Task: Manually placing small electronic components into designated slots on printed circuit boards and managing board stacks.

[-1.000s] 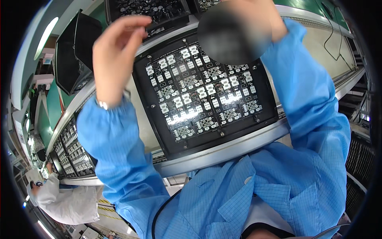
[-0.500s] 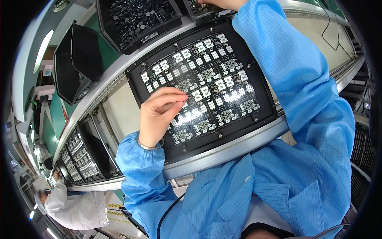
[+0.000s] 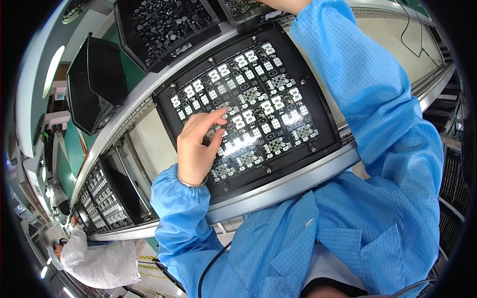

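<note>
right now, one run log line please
left hand: over circuit boards, thumb and forefinger parted; right hand: partly cropped, near parts bin

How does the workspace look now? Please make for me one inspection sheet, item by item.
Surface: pale line bed between metal rails.
Job's things: black frame holding circuit boards; black bin of small dark parts beyond it.
Clutter: black container at left, contents unclear.
Grips: left grip curled over the boards, hold unclear; right grip mostly out of view at top.
Cables: thin dark cable at upper right; black cable near bottom edge.
Surroundings: person in white and another board-filled frame at left.
</note>
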Motion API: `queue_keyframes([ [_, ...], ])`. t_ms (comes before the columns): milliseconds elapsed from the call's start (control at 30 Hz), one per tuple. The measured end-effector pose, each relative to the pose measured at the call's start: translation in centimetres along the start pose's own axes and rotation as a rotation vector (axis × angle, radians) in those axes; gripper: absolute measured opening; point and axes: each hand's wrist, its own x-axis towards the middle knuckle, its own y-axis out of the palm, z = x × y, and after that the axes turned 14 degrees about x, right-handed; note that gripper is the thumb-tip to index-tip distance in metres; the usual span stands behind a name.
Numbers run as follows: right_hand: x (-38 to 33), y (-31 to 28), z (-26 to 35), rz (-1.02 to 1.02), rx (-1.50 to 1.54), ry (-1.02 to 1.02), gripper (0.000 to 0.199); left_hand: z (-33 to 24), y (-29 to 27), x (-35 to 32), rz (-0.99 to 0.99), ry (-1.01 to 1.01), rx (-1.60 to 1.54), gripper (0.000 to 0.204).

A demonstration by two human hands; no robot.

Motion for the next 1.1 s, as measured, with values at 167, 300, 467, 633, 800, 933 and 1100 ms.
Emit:
queue_keyframes([
  [167,0.0,0.1,-0.1,-0.004,-0.017,-0.024,0.014,0.0,0.3,0.1,-0.006,0.107,0.048,0.047],
  [300,0.0,0.1,0.0,0.005,0.001,-0.009,0.013,-0.1,0.3,0.0,-0.004,0.100,0.075,0.047],
  [467,0.0,-0.2,0.2,-0.013,-0.023,-0.035,0.013,-0.2,-0.1,0.3,0.022,0.166,0.171,0.046],
  [633,0.2,-0.6,0.3,-0.018,0.007,-0.045,0.013,0.0,-0.4,0.6,0.032,0.224,0.208,0.046],
  [800,0.0,-0.9,0.4,-0.042,-0.016,-0.075,0.013,-0.1,-0.4,0.5,0.038,0.222,0.214,0.046],
  [933,-0.1,-1.0,0.4,-0.041,0.007,-0.067,0.013,-0.3,-0.5,0.5,0.049,0.231,0.230,0.046],
  [1100,-0.3,-1.2,0.7,-0.100,0.009,-0.135,0.012,0.4,-0.3,0.6,0.092,0.276,0.195,0.044],
])
